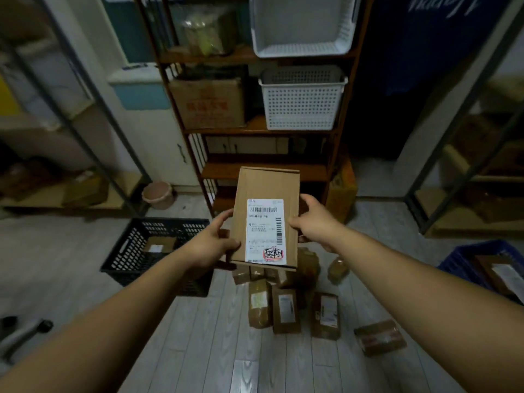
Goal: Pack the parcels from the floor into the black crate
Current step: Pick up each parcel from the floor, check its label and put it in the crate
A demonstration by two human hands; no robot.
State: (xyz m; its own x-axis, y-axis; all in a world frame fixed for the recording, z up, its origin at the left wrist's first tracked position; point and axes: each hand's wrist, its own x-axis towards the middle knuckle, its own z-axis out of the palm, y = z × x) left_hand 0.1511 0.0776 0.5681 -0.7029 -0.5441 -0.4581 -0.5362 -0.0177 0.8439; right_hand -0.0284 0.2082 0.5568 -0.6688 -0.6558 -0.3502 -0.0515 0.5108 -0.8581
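A brown cardboard parcel with a white shipping label and a red stamp is held up in front of me. My left hand grips its left edge, thumb on the front. My right hand grips its right edge. The black crate stands on the floor to the left, below my left forearm, with one small labelled parcel inside. Several brown parcels lie on the floor under the held one, and one more parcel lies apart to the right.
A dark wooden shelf unit stands straight ahead with white baskets and a cardboard box. A blue crate with parcels sits at the right. Metal racks flank both sides. A pink bucket stands behind the black crate.
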